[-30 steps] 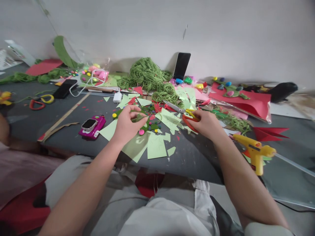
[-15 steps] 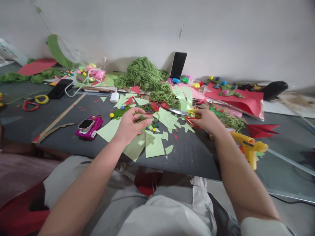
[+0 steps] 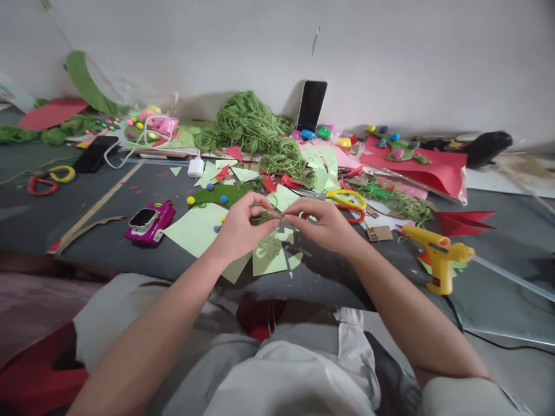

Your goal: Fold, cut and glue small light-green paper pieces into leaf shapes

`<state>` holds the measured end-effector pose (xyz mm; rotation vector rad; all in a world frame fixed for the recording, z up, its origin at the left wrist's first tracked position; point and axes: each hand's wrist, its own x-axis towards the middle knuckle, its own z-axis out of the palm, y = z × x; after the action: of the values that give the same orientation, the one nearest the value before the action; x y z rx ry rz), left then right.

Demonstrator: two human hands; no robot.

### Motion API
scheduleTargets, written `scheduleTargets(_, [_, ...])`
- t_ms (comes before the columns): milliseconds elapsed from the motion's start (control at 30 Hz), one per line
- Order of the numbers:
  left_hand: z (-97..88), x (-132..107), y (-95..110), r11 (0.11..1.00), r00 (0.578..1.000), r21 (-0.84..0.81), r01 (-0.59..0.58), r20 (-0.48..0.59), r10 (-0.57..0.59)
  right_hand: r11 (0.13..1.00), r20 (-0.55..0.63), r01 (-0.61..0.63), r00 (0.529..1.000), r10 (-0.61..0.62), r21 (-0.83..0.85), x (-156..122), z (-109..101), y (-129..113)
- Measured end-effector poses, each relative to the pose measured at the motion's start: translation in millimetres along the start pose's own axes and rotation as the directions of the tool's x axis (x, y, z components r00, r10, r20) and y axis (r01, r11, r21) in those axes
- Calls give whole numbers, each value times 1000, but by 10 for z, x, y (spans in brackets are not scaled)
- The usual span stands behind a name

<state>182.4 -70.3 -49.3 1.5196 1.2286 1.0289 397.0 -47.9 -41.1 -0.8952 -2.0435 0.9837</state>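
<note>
My left hand (image 3: 240, 228) is closed, thumb against fingers, on a small bit of green yarn (image 3: 262, 218) above the paper scraps. My right hand (image 3: 323, 224) meets it at the fingertips, also pinched; the yarn's end seems to lie between them, too small to make out fully. Just beyond the right hand, scissors (image 3: 347, 198) with yellow and red handles lie on the table. Light green paper sheets (image 3: 195, 228) and cut pieces are spread under the hands. Behind the left hand is a dark green curved strip (image 3: 217, 195) with coloured pompoms on it.
A yellow glue gun (image 3: 437, 248) stands at the right, its cord hanging off the edge. A heap of green yarn (image 3: 249, 124) and a propped phone (image 3: 311, 107) are at the back. Leftward are a purple device (image 3: 151, 224), a white charger (image 3: 196, 167) and another pair of scissors (image 3: 47, 179).
My right hand has let go of the scissors, which now lie on the table. It has moved left to my left hand's fingertips. The view has shifted slightly.
</note>
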Motion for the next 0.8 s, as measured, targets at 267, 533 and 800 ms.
scheduleTargets(267, [47, 6, -34, 997, 999, 74, 1, 36, -4, 999, 29, -6, 1000, 7, -44, -27, -34, 50])
scheduleTargets(533, [27, 7, -60, 980, 997, 201, 17, 75, -33, 985, 92, 60, 995, -45, -163, -21, 6, 63])
scheduleTargets(800, [17, 27, -73, 981, 983, 179, 80, 150, -108, 973, 164, 125, 982, -93, -194, -20, -5, 106])
